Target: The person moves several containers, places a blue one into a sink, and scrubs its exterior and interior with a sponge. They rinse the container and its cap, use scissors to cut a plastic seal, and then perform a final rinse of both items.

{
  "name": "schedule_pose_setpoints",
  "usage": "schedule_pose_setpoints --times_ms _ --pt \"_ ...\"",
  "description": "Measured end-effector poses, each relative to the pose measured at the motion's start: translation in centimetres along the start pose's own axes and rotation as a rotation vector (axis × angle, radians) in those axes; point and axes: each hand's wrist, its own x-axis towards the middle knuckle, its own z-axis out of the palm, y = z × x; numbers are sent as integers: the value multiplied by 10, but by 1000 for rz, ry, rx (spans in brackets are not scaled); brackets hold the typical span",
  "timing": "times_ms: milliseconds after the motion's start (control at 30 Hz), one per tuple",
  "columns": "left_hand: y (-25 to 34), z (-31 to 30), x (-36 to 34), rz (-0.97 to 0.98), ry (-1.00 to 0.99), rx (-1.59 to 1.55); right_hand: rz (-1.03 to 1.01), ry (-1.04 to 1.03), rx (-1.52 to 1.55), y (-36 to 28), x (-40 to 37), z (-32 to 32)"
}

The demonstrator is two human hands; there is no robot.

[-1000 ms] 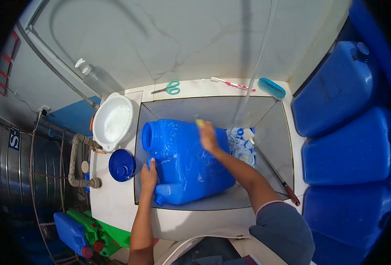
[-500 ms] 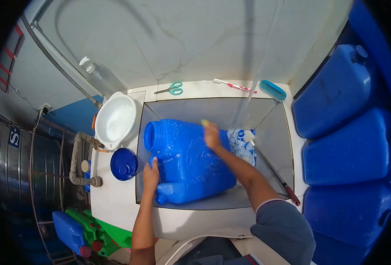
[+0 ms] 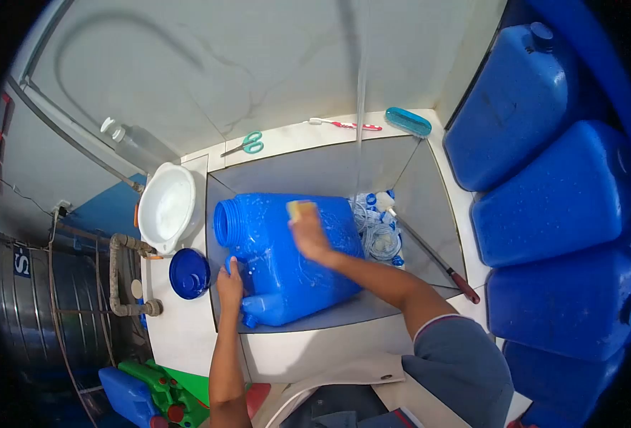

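A large blue jug (image 3: 287, 264) lies on its side in the grey sink (image 3: 280, 174), its open threaded mouth facing left. My left hand (image 3: 230, 287) grips the jug's handle near the mouth, fingers wrapped round it. On the jug's upper side, my right hand (image 3: 309, 234) presses a yellow sponge (image 3: 302, 210), slightly blurred. Whitish suds streak the blue surface. Right of the jug, clear plastic pieces with blue and white parts (image 3: 382, 239) lie in the sink.
A white basin (image 3: 167, 208) and a blue lid (image 3: 190, 273) stand left. Scissors (image 3: 244, 145), a toothbrush (image 3: 345, 124) and a teal brush (image 3: 408, 122) lie behind the sink. A red-handled tool (image 3: 440, 265) leans at its right. Blue containers (image 3: 554, 196) line the right side.
My right hand has moved left along the jug with the sponge. My left hand still holds the handle. The whole view has shifted and turned a little.
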Motion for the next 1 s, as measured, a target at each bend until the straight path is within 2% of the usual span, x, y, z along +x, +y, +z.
schedule_pose_setpoints --times_ms 33,67,100,133,200,267,333,367,433,467,500,533,567,633,667,733,767,800,833,900,967,1000 --pt "11 -6 -4 6 0 6 17 -53 -484 55 1 3" --pt "29 -17 -15 -36 -42 -12 378 -40 -274 77 -7 -20" --pt "41 -22 -19 -76 -81 -38 507 98 -340 116 -33 -14" --pt "29 -20 -13 -65 -82 -35 634 237 -403 143 -66 2" --pt "-4 -2 3 -66 -98 -152 662 -282 -444 79 -91 -5" --pt "10 -6 -2 -44 -159 -181 136 -134 -77 -7 -100 6" --pt "34 -17 -13 20 -232 -221 -319 -148 -218 -93 -51 -35" --pt "36 -18 -14 27 -235 -216 -316 -140 -217 -97 -33 -46" --pt "36 -21 -14 239 -231 -91 -354 36 -378 -95 -3 -65" --pt "28 -19 -11 247 -236 -85 -134 1 -211 -72 7 -77" --pt "15 -14 -9 449 -146 32 84 -37 -46 -31 8 -91" --pt "5 -12 -10 648 -56 150 161 -57 23 22 -2 -110" --pt "2 -14 -15 651 -65 147 239 -76 88 66 -13 -122" --pt "6 -22 -20 781 -145 155 305 -49 47 99 -31 -107" --pt "8 -21 -17 787 -138 152 362 -34 11 104 -37 -102" --pt "3 -24 -19 854 -177 152 -152 317 57 1 -50 -88" --pt "-1 -24 -20 855 -191 151 -557 194 -104 -29 -46 -96" --pt "-7 -25 -19 780 -256 205 -159 15 165 -84 -39 -110" --pt "-6 -26 -17 707 -310 260 -158 24 164 -69 -32 -110" --pt "-3 -23 -16 695 -303 273 -65 -23 86 -8 -9 -96" --pt "-7 -18 -20 877 -128 187 95 -169 -33 83 0 -109" --pt "-13 -19 -22 882 -123 189 91 -164 -31 98 -3 -108"
